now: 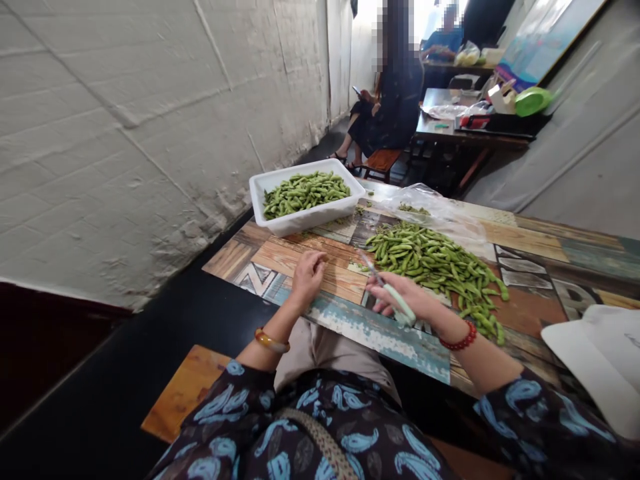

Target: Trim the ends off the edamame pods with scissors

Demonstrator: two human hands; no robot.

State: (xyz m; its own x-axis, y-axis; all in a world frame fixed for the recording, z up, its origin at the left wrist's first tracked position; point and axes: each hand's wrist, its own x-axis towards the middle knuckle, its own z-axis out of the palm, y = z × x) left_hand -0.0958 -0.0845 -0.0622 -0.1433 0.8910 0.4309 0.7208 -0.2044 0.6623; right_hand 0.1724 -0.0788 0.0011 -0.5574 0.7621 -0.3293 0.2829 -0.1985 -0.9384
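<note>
My right hand (pixel 405 297) is closed around a pair of scissors (pixel 400 303) with pale green handles. The narrow blades point away from me, toward the near left side of a heap of green edamame pods (pixel 430 257) on the table. Left of it, my left hand (pixel 309 275) hovers at the table's near edge with curled fingers; whether something small is pinched in them is hidden. Beyond that hand stands a white plastic tub (pixel 315 217), partly filled with more edamame pods (pixel 307 193).
The patchwork-patterned table (pixel 340 317) has stem scraps and a clear plastic bag (pixel 450 217) behind the heap. A white cap (pixel 600 360) lies at the right. Farther back, a person (pixel 395 107) sits by a cluttered second table (pixel 435 127). A wall (pixel 150 133) runs along the left.
</note>
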